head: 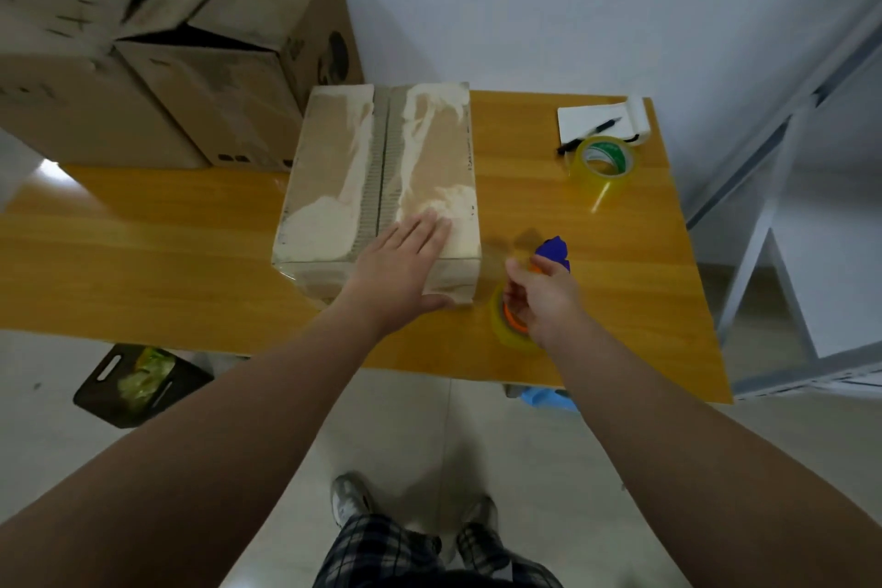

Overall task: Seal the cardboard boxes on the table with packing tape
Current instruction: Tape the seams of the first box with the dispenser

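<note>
A small cardboard box (379,177) is pressed flat under the left hand (398,275), near the edge of the wooden table (143,244). The left hand is spread wide open, with the fingers laid on the top flap and the thumb hooked over the near side. Nothing is gripped by it.

Just to the right of that hand, a tape dispenser (525,296) is held in the right hand (544,296). The fingers are curled shut around it. A yellowish roll and an orange ring are seen under the hand, and a blue part sticks out past the fingertips. This hand is blurred, so the exact hold cannot be made out.

The middle seam of the box is not clearly covered yet. The tape could be laid crooked if the box is allowed to slide. The flaps could pop up if the left hand is lifted too soon. Far beyond the right hand, a spare tape roll (603,167) is left. Two bigger boxes (157,72) are seen beyond the left hand, with their flaps open.
</note>
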`<control>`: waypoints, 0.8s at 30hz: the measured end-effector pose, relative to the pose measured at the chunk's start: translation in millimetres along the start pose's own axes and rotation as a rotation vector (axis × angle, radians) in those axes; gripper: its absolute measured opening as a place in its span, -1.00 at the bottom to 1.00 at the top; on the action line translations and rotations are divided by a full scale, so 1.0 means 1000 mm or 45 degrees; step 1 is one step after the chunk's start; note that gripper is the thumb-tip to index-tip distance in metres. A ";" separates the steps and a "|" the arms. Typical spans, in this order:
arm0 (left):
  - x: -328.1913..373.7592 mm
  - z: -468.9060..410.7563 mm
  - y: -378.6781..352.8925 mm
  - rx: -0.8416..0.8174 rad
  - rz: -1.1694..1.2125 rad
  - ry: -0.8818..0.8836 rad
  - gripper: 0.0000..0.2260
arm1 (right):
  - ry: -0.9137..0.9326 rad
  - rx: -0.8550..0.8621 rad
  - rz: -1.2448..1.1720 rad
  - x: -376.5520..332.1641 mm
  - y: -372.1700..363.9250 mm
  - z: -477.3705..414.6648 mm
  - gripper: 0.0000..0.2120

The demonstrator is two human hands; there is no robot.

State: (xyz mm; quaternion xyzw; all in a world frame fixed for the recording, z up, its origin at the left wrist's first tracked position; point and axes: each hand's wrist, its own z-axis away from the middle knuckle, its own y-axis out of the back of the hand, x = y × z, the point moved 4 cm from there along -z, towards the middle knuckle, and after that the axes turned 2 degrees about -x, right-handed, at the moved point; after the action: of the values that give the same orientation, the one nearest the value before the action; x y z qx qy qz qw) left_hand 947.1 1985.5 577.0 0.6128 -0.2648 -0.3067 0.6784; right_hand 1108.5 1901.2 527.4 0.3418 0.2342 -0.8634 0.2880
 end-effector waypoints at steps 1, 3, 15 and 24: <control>-0.007 0.007 0.000 0.003 -0.010 0.027 -0.16 | -0.017 -0.001 0.003 0.002 -0.001 -0.001 -0.51; -0.019 0.019 -0.002 -0.005 -0.024 0.077 -0.18 | -0.030 0.009 0.061 0.007 -0.004 -0.002 -0.52; -0.017 0.020 -0.006 0.025 -0.047 0.166 -0.23 | -0.043 0.010 0.207 0.036 -0.027 -0.002 -0.62; -0.014 0.021 -0.008 0.034 -0.023 0.178 -0.21 | 0.415 -0.585 0.823 0.027 -0.036 0.029 -0.20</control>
State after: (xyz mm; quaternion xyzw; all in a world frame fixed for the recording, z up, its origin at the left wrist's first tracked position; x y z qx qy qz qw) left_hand 920.9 1981.4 571.7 0.6443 -0.2151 -0.2656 0.6842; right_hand 1055.0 1900.3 534.3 0.4567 0.3437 -0.5887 0.5717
